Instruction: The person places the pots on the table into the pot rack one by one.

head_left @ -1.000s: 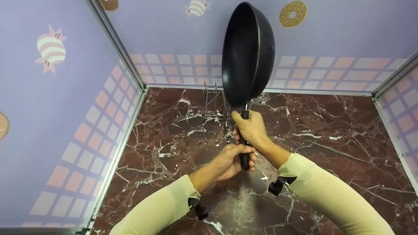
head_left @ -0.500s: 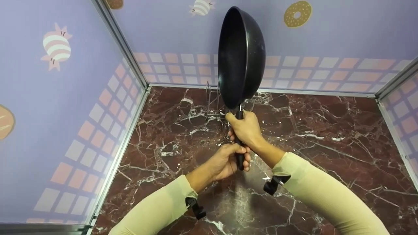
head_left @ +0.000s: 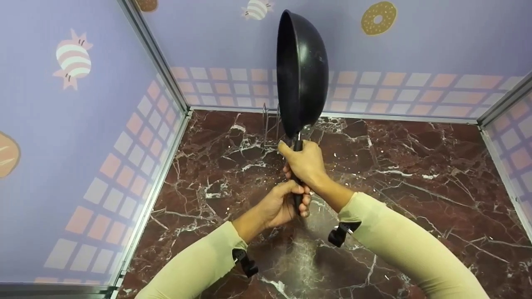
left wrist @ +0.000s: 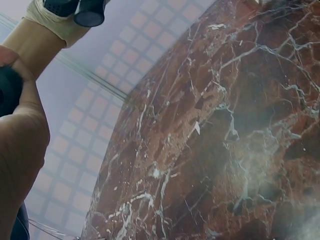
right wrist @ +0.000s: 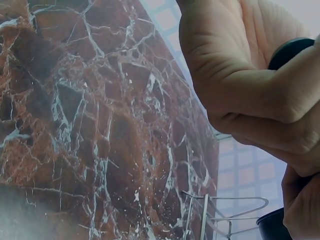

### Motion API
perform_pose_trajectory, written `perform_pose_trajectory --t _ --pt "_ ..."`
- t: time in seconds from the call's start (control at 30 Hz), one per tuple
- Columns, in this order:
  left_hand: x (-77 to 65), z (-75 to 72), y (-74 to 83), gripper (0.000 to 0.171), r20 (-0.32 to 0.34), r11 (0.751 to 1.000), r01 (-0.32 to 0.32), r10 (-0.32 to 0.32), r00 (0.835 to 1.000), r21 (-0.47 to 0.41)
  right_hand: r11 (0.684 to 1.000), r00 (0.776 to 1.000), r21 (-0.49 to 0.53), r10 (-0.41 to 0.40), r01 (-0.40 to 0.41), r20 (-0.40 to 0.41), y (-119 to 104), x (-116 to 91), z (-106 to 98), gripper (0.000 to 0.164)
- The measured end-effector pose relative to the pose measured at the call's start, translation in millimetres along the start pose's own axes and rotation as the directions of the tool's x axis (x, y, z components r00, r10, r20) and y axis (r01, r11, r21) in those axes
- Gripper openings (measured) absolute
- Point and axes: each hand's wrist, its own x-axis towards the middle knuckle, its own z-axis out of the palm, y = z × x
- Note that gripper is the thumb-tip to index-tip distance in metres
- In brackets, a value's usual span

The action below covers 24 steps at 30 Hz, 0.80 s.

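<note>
A deep black frying pan [head_left: 309, 70] is held up in the head view, bowl upward and tipped on its side. Its open face turns left and its rounded outside turns right. My right hand [head_left: 306, 162] grips the upper part of the black handle [head_left: 298, 199], just below the bowl, with the thumb along it. Lower down, my left hand [head_left: 280, 204] curls its fingers round the handle near its end. Curled fingers [right wrist: 270, 95] and the dark handle end [right wrist: 292, 52] show in the right wrist view. Most of the pan lies outside both wrist views.
A thin wire rack [head_left: 271, 126] stands behind the pan, partly hidden by it. Beneath is a red-brown marbled tabletop [head_left: 415, 199] with small white specks. Purple patterned panels [head_left: 419, 54] with metal edging enclose the back and sides.
Both hands have shifted a little left with the pan. It has turned, so more of its rounded outside and less of its inside shows. The grip of both hands stays the same.
</note>
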Motion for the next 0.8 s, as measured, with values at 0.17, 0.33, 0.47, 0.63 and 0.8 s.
perform_pose_trajectory --t 0.17,0.33,0.47,0.63,0.8 --pt "-1.4 -8.3 4.0 0.030 0.065 1.000 -0.002 0.002 0.998 0.009 1.000 1.000 -0.015 -0.013 0.013 -0.010 -3.4 0.8 6.5 0.039" --pt "-5.0 -17.8 6.8 0.025 0.122 1.000 0.000 -0.001 0.993 0.011 1.000 1.000 -0.021 -0.010 0.009 -0.019 -4.1 1.6 14.5 0.041" --pt "-8.4 -25.9 7.6 0.009 0.169 1.000 0.020 -0.018 0.986 -0.010 0.999 1.000 -0.035 0.004 -0.005 -0.020 -4.1 0.9 20.6 0.043" --pt "-11.9 -34.5 8.2 0.009 0.218 0.998 0.038 -0.027 0.976 -0.045 0.999 1.000 -0.034 0.001 -0.002 -0.028 -2.9 1.0 27.5 0.044" --pt "-13.3 -39.7 6.9 0.009 0.238 0.998 0.033 -0.018 0.971 -0.058 0.999 0.999 -0.048 -0.008 0.007 -0.034 0.2 1.5 31.6 0.044"
